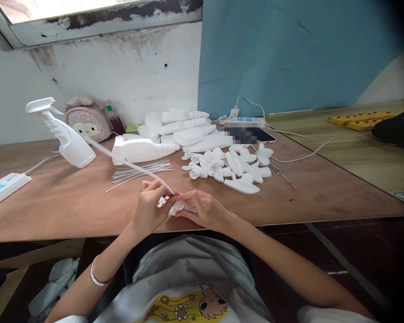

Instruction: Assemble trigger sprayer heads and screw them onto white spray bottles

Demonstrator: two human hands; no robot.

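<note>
In the head view, the left hand [152, 207] has its thumb and fingertips pinched narrow around the near end of a long, slender, whitish plastic tube [133, 165], whose free length slants up and away over the tabletop [323, 193]. The right hand [206, 209] closes its grip on a small white plastic fitting [179, 206], steadying it just above the tabletop's near edge; the two hands meet there, probably so that tube and fitting can be lined up at close range. (Fingers cover the meeting point, so whether the tube sits inside the fitting I cannot tell.) Just beyond the left hand lies a loose bundle of thin white plastic tubes [143, 170], seemingly laid within its easy reach. A heap of white plastic trigger spray heads [235, 166] sits nearer the right hand, likely for the same reason. Farther back, smooth white plastic bottles [188, 130] lie stacked on their sides near the wall, perhaps to leave working room in front. A white bottle with a trigger head fitted [73, 142] stands at left, beside a pink quilted bag [87, 120].
</note>
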